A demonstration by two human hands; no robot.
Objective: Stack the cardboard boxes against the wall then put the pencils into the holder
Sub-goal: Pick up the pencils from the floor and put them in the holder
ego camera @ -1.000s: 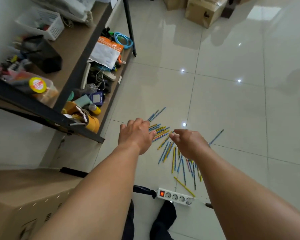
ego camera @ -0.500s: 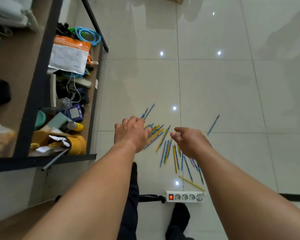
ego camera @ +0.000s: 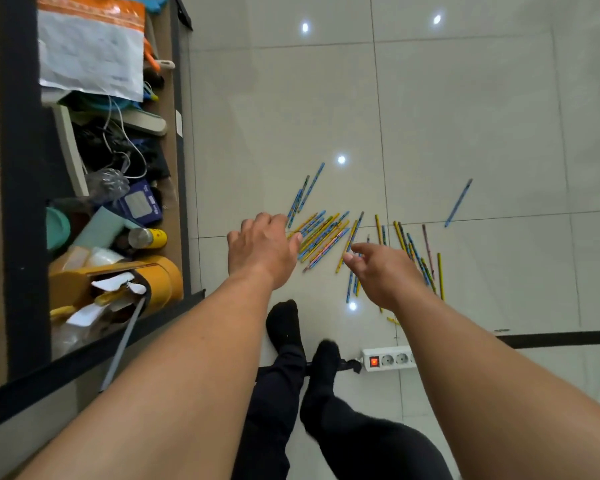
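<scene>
Several blue, yellow and pink pencils (ego camera: 326,235) lie scattered on the white tiled floor, and one blue pencil (ego camera: 458,202) lies apart to the right. My left hand (ego camera: 262,249) hovers palm down just left of the pile, fingers loosely spread, holding nothing. My right hand (ego camera: 383,271) reaches over the right part of the pile, thumb and forefinger apart, also holding nothing. It hides some of the pencils beneath it. No cardboard box and no pencil holder is in view.
A dark-framed shelf (ego camera: 181,133) crammed with cables, paper, tape rolls and bottles runs along the left. A white power strip (ego camera: 388,359) with a lit red switch lies on the floor by my feet (ego camera: 284,327), its black cable running right.
The view has tilted further down: the boxes left the frame and my feet came in. Both hands stay stretched over the pencils, lower and nearer the pile.
</scene>
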